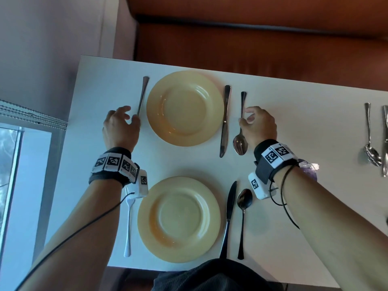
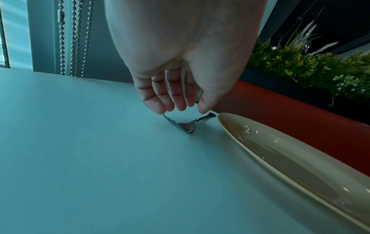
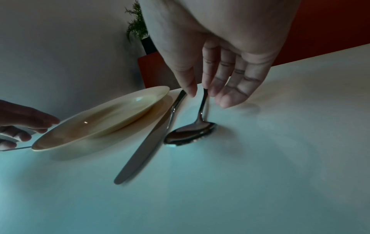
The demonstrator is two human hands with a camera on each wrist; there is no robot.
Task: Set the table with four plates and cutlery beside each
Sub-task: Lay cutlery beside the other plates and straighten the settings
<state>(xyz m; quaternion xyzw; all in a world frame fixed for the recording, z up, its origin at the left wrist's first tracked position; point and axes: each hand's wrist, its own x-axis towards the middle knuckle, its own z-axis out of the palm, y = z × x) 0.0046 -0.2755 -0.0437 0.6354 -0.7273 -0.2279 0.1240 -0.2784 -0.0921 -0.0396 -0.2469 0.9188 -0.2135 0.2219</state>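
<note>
- Pale yellow, glossy: the far plate sits on the white table, and both hands are working either side of it.
- Left hand is down at the plate's left, palm to the table, fingers curled over the far fork; the wrist view shows the thumb and fingertips closed on it, the fork's head end touching the table with the tines tipped up.
- The fork's handle runs away toward the far table edge, just beside the plate rim and not touching it.
- Right hand is on the other side, thumb and forefinger pinching the handle of the far spoon partway along, the other fingers loosely extended.
- That spoon's bowl faces up and rests on the table, nearer the person, with the handle lifted slightly in the pinch.
- Between spoon and plate lies the far knife, flat, close to the plate's right rim, untouched.
- Nearer the person, a second setting lies complete: near plate, a white fork on its left partly under the wrist camera, a dark-handled knife and a spoon on its right.
- Far right on the table, well apart, lie spare pieces of cutlery, a spoon among them.
- Beyond the table runs an orange-brown bench seat.
</note>
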